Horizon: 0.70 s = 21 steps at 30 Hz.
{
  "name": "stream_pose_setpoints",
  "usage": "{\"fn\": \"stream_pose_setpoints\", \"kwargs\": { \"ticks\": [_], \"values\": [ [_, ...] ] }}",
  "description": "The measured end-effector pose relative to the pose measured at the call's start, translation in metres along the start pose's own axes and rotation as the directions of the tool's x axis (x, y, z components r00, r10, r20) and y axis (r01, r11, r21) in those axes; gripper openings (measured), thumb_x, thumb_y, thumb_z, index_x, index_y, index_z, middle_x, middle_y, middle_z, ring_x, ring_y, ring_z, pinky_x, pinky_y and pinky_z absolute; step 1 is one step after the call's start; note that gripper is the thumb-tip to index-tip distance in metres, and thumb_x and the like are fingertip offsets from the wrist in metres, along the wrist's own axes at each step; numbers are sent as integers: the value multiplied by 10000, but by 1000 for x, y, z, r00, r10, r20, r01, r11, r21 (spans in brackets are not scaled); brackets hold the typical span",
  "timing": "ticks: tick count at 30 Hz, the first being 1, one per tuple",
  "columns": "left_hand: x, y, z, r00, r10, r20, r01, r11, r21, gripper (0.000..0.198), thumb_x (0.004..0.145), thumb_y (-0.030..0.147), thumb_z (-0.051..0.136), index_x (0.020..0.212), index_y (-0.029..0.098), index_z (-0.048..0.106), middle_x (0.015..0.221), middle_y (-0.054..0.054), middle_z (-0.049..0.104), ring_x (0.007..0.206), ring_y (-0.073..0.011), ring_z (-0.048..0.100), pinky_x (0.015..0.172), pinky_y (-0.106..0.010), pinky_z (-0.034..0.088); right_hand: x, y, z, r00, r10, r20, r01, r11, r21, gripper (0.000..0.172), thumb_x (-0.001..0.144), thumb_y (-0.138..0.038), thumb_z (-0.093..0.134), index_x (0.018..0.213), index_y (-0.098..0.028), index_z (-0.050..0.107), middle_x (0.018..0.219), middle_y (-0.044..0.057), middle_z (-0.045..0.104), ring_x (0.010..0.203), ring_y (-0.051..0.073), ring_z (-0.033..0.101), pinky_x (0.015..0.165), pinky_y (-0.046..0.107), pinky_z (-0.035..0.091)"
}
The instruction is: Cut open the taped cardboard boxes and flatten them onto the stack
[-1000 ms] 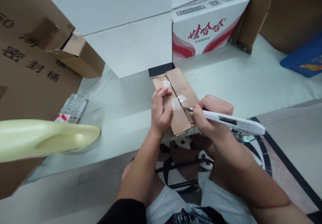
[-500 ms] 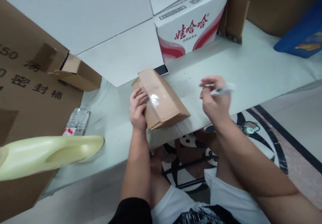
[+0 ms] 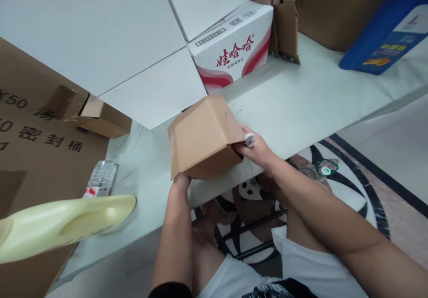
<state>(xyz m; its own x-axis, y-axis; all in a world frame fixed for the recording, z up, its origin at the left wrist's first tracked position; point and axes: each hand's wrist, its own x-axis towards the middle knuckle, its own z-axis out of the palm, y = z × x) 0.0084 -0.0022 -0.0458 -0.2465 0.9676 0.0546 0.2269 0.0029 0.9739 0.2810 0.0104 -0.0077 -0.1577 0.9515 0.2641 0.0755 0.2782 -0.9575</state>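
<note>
Two hands engage the brown cardboard box [image 3: 203,133], which sits in front of you over the near part of the worktop [image 3: 287,106], close to its front edge; whether its underside touches the surface cannot be told. Your left hand [image 3: 182,181] is at the box's lower left corner, its fingers hidden behind the cardboard, so you cannot tell how far they are closed. Your right hand [image 3: 257,150] is at the right end, fingertips tucked beneath the flap edge, and grips the white cutter [image 3: 249,140], of which only one end shows. Beyond the box, note the white carton [image 3: 234,59] with red lettering. To your left are the pale yellow container [image 3: 100,215], the clear plastic bottle [image 3: 102,177] and the small carton [image 3: 109,122]; to your far right stands the blue container [image 3: 377,39].
</note>
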Motion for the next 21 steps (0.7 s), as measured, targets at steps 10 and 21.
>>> {"fn": "stream_pose_setpoints", "kwargs": {
  "ticks": [10,21],
  "values": [
    [16,10,4,959,-105,-265,91,994,-65,423,787,603,655,1010,243,669,1153,-37,747,1253,-313,617,1046,-491,511,-4,0,-1,979,199,38,-191,968,-163,399,604,-428,816,884,-193,657,855,47,720,807,231,664,710,321,484],
    [8,22,-17,997,37,-61,-36,999,10,297,647,474,763,672,189,685,661,-52,712,834,-292,735,680,-367,599,0,9,-2,946,175,-272,-248,932,-265,276,773,-475,590,735,-233,463,602,-36,492,586,142,425,607,283,329]
  ]
}}
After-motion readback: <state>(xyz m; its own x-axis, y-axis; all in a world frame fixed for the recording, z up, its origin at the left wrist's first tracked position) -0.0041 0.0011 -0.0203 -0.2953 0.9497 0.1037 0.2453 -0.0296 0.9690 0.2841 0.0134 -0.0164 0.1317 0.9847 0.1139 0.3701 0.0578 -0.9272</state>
